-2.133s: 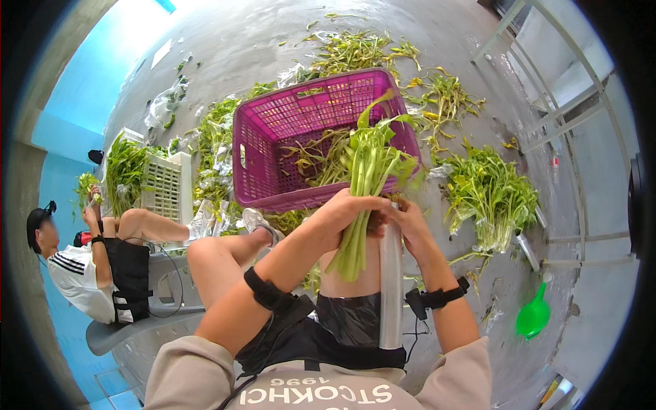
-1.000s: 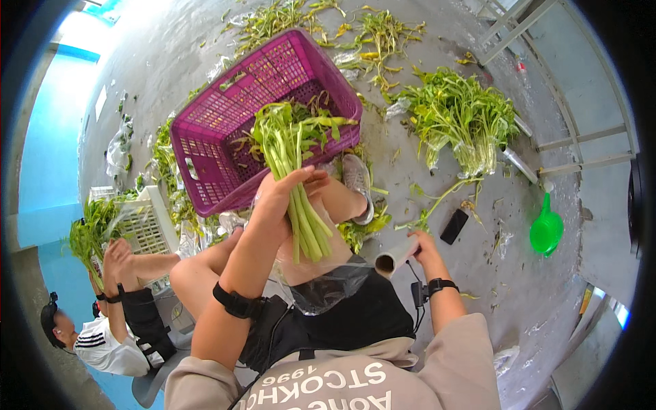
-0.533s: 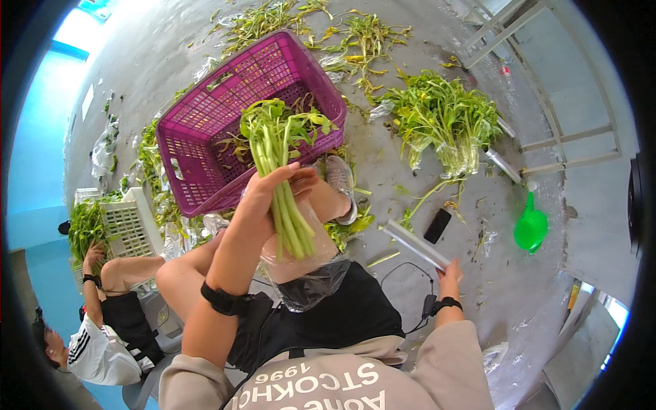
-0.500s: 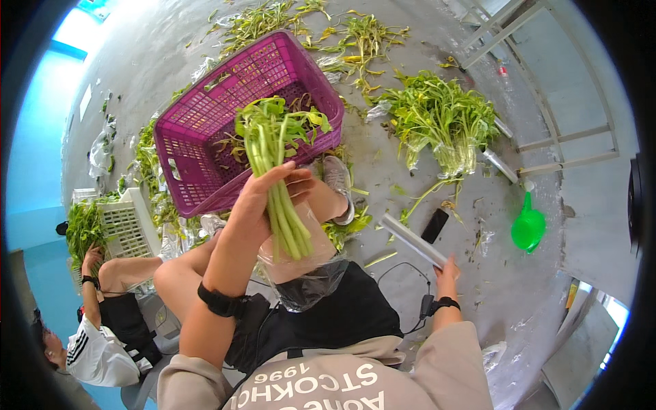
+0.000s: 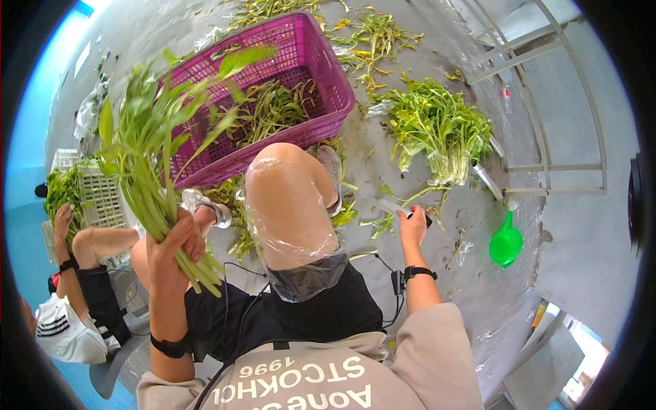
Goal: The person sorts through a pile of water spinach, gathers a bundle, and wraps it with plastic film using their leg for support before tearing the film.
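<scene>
My left hand (image 5: 176,249) is wrapped round the lower stems of a bunch of long-stemmed leafy greens (image 5: 147,184). The bunch leans up and left, its blurred leaves in front of the purple basket's left side. My right hand (image 5: 413,227) is low over the floor, its fingers at the near end of a pale, tube-like roll (image 5: 393,208), which is partly blurred. A black phone (image 5: 428,221) lies beside that hand, mostly hidden by it. Clear plastic (image 5: 290,225) covers my raised knee.
Wilted greens lie in the purple basket (image 5: 335,113) ahead. A big pile of greens (image 5: 444,130) is at right, near a pale tube (image 5: 487,181) and a green plastic scoop (image 5: 506,244). At left, another person's hand (image 5: 63,220) touches greens by a white crate (image 5: 102,198).
My left hand has carried the greens left, away from above my knee. My right hand has moved forward and left with the pale roll, close to the phone. The view has shifted.
</scene>
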`<act>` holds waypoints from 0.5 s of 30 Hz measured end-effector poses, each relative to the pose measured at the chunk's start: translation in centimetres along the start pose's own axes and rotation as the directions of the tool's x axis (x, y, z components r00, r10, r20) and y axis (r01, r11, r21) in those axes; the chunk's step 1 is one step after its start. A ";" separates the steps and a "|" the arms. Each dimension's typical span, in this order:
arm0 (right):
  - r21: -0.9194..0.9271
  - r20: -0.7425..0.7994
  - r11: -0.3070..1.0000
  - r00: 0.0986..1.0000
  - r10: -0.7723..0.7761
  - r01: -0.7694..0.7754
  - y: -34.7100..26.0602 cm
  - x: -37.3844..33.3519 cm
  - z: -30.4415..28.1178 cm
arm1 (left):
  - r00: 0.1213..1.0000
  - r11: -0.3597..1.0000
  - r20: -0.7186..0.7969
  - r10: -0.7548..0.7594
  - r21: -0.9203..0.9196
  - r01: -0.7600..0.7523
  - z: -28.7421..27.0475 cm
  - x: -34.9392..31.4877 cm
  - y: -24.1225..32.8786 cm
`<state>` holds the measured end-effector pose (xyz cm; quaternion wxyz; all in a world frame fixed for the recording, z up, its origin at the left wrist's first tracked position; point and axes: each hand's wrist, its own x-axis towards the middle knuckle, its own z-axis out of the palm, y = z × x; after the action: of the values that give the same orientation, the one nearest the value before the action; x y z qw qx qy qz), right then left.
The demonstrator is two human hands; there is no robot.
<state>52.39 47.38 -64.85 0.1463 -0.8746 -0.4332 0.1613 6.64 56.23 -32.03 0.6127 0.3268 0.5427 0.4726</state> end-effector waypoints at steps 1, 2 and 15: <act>-0.006 0.009 1.000 1.000 -0.012 0.013 -0.2 0.0 0.1 | 0.996 0.999 -0.081 -0.031 0.016 0.032 -1.3 -0.7 -0.6; -0.017 0.066 1.000 0.998 0.021 -0.019 -0.7 0.1 0.4 | 0.996 1.000 -0.085 -0.026 -0.001 0.026 -2.3 -1.4 -1.0; -0.001 0.033 1.000 0.999 0.014 -0.014 1.6 1.2 0.2 | 0.948 0.962 -0.256 -0.188 -0.243 0.125 -4.9 -2.8 -5.5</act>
<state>54.13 47.42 -65.86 0.1378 -0.8748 -0.4296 0.1766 3.22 51.19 -37.03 0.5995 0.1423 0.5904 0.5213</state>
